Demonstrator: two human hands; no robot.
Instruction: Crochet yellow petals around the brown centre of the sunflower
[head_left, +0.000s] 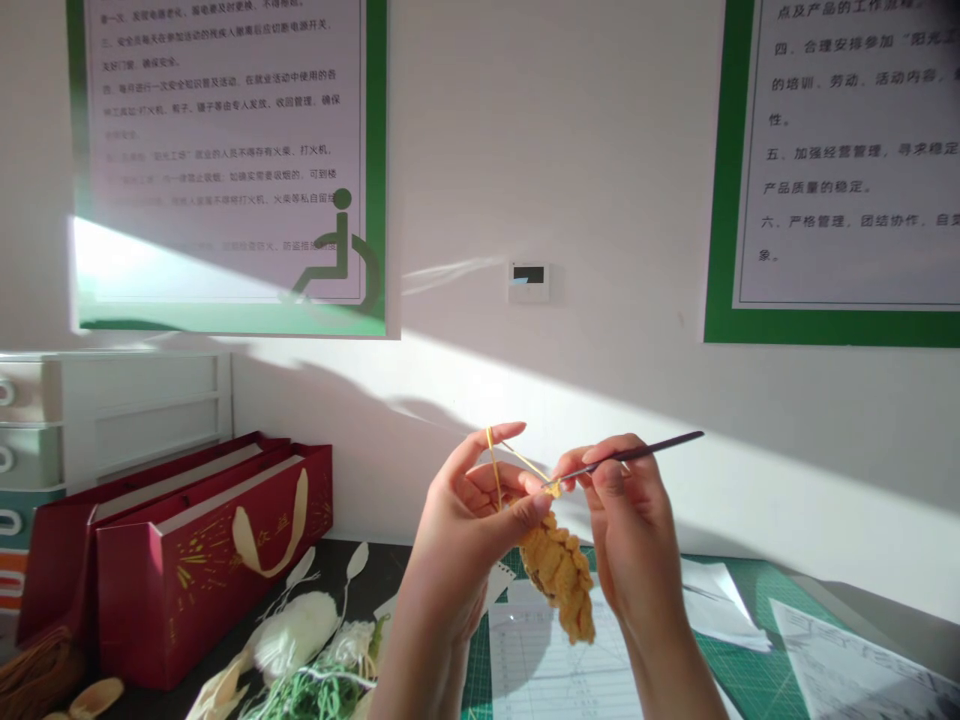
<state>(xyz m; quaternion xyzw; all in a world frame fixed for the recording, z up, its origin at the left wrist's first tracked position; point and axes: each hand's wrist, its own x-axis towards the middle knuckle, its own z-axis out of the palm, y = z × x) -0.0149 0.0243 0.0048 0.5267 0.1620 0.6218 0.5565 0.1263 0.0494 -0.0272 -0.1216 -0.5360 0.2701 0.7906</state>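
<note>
The left hand pinches the upper end of one yellow crochet piece between thumb and fingers; its index finger is raised, with one yellow strand looped over it. The right hand is closed on one hook. The hook tip meets the top of the piece, between the hands; the shaft slopes up to the right. The piece hangs below the fingertips, long axis downward and slightly right, the left hand being nearer.

Beneath: one green mat carrying at least three paper sheets. To the left: one white yarn ball, one green yarn tangle, two red bags, one drawer unit. On the wall: two posters, one control panel.
</note>
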